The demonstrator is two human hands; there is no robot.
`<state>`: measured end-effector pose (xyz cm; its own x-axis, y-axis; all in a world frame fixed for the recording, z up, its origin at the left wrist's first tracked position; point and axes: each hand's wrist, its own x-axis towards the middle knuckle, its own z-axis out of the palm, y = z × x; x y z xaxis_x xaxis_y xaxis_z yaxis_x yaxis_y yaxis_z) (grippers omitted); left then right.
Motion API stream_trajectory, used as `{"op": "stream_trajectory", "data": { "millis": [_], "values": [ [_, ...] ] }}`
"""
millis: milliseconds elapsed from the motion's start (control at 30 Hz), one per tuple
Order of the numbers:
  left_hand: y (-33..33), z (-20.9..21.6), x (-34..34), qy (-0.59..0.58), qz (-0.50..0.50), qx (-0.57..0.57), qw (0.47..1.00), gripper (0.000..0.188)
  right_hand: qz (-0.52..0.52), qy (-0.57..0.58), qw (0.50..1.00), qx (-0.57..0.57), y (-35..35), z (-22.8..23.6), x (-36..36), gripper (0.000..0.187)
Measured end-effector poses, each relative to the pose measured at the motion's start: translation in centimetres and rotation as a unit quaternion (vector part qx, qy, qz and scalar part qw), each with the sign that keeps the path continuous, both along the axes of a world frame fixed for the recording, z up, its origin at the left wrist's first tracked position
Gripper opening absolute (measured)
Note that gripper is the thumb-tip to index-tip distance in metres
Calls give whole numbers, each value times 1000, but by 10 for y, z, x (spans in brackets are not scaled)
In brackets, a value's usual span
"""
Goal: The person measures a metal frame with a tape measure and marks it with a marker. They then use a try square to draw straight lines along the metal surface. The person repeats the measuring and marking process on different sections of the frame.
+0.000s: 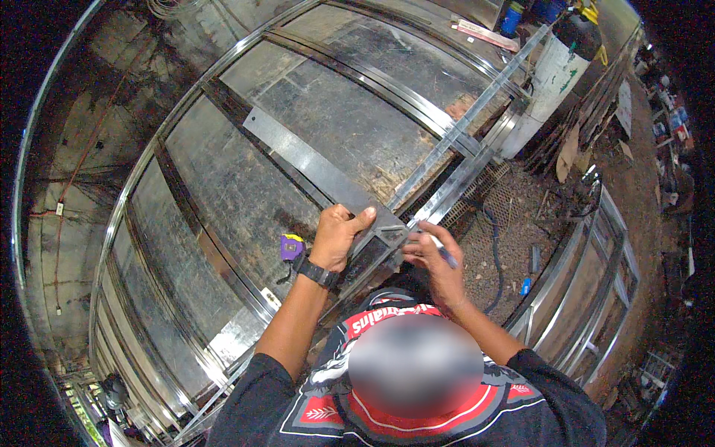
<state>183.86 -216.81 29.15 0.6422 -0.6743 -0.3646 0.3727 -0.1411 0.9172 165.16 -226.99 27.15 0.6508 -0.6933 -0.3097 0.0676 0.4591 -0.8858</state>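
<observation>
My left hand (337, 237) presses on a flat grey metal square (309, 160), thumb on top and fingers curled at its edge. Its wide blade lies across the steel frame, and the near end has a triangular cutout. Close by on the right, my right hand (438, 261) is closed round a slim white marker (445, 252) with a dark end. The marker is beside a long shiny metal bar (447, 201), at the square's near corner; whether its tip touches metal is unclear. A purple and yellow tape measure (291, 247) sits left of my left wrist.
A large frame of metal tubes (216, 86) rests over dark sheeting (328, 97). A thin metal tube (477, 112) crosses it toward the far right, near a white cylinder (547, 89). At right are a black cable (497, 261), a blue object (526, 287) and another metal frame (588, 276).
</observation>
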Motion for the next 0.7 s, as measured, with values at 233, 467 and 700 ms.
{"op": "stream_trajectory", "data": {
  "millis": [233, 467, 700],
  "values": [
    [7, 18, 11, 107, -87, -2, 990, 24, 62, -17, 987, 145, 12, -19, 33, 40],
    [31, -13, 30, 128, -186, -31, 974, 35, 72, -40, 975, 207, 7, -17, 32, 39],
    [37, -24, 16, 108, -169, -22, 980, 32, 87, -33, 973, 212, 3, -26, 31, 42]
  ]
}}
